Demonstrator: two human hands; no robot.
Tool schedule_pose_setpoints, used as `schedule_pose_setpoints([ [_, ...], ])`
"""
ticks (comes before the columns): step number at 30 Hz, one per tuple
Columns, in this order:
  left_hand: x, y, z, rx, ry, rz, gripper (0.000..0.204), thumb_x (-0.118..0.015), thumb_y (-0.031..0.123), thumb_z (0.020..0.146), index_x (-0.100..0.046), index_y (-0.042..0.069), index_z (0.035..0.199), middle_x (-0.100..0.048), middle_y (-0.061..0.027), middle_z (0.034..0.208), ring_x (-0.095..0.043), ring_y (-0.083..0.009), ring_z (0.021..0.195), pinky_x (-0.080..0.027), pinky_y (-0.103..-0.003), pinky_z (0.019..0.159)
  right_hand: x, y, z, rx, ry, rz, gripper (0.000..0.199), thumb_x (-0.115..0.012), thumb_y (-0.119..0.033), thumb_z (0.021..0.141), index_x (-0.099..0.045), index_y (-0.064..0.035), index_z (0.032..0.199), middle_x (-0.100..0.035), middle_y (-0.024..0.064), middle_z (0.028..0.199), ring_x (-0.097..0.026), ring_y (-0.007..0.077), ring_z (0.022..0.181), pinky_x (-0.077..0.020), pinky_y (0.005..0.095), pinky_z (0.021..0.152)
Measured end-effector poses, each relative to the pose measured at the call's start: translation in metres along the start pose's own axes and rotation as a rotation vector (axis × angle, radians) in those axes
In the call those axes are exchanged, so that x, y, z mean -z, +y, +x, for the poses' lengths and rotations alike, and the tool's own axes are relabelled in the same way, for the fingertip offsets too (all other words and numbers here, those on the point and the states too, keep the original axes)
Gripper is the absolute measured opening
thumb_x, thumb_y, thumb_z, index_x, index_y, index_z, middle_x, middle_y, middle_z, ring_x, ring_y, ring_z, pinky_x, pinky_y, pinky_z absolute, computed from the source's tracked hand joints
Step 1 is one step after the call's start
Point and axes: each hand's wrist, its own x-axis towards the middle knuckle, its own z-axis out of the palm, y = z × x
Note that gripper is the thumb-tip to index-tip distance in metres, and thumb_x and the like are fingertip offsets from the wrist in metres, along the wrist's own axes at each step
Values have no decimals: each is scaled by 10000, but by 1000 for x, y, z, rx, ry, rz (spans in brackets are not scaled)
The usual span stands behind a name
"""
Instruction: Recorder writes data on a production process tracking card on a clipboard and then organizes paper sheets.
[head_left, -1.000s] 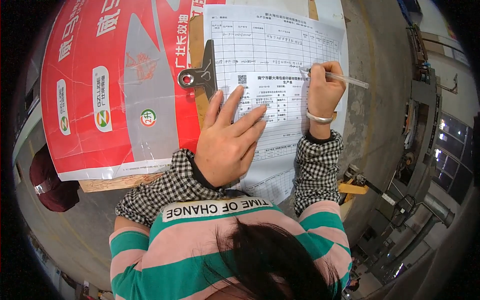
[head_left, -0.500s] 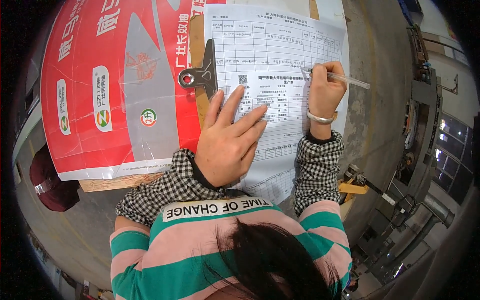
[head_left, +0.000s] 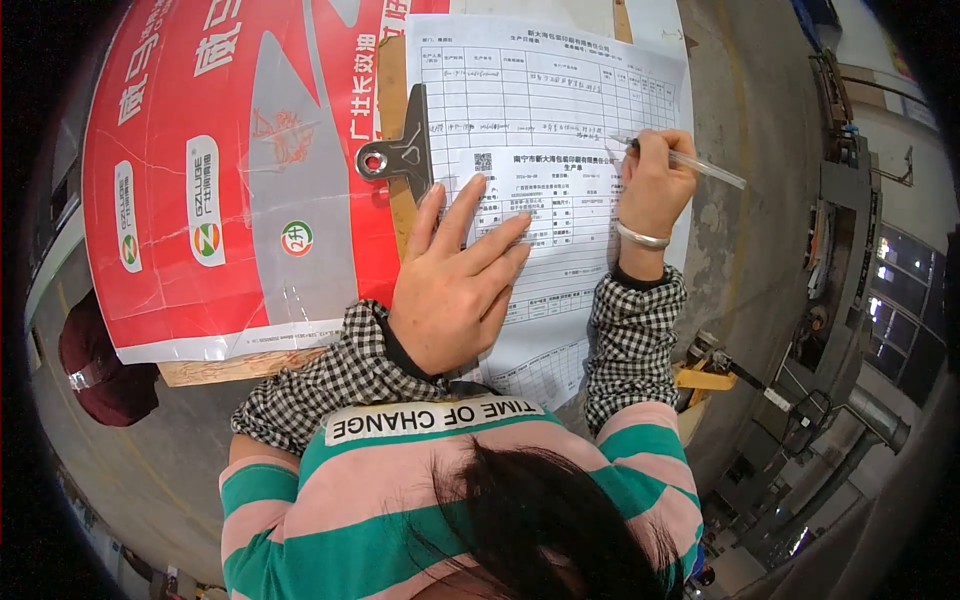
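Observation:
My right hand is closed around a clear-barrelled pen, its dark tip over a printed form sheet with handwriting in some rows. Spread flat, my left hand presses on a second printed sheet that overlaps the form's lower part. A metal bulldog clip grips the left side of the papers on a brown clipboard, most of which is hidden beneath them.
Left of the papers lies a large red and grey printed sheet over a wooden board. A dark red object is beyond its left edge. Yellow equipment stands on the right, with machinery farther off.
The pen and my right hand have shifted slightly down and to the right, and the pen tip sits a little farther right. My left hand stays in place.

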Motion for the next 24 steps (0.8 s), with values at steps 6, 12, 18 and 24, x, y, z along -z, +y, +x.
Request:
schedule_pose_setpoints([
  [6, 1, -1, -1, 10, -32, 11, 333, -643, 92, 656, -616, 54, 986, -536, -50, 1201, -339, -370, 1241, -177, -543, 1032, 15, -3, 17, -109, -21, 21, 158, -573, -62, 815, -470, -21, 702, -515, 35, 598, -408, 51, 448, -305, 193, 394],
  [12, 3, 1, 1, 11, -41, 22, 353, -652, 89, 638, -617, 60, 988, -539, -48, 1202, -344, -373, 1236, -182, -541, 1026, 16, 12, 15, 46, -119, -44, 133, -606, -47, 781, -511, -7, 697, -516, -13, 595, -425, 32, 524, -323, 195, 454],
  [18, 3, 1, 1, 5, -23, 39, 305, -635, 82, 653, -626, 53, 957, -551, -50, 1177, -370, -377, 1214, -209, -544, 1014, 12, 15, 11, 103, -114, -99, 113, -566, -42, 800, -508, -22, 705, -534, 14, 588, -409, 38, 453, -301, 189, 404],
  [24, 3, 1, 1, 4, -15, 40, 298, -635, 80, 653, -630, 54, 949, -554, -55, 1172, -375, -374, 1211, -211, -543, 1012, 12, 12, 11, 35, -75, -84, 127, -578, -52, 785, -503, -15, 690, -495, -7, 579, -409, 34, 513, -327, 197, 445],
])
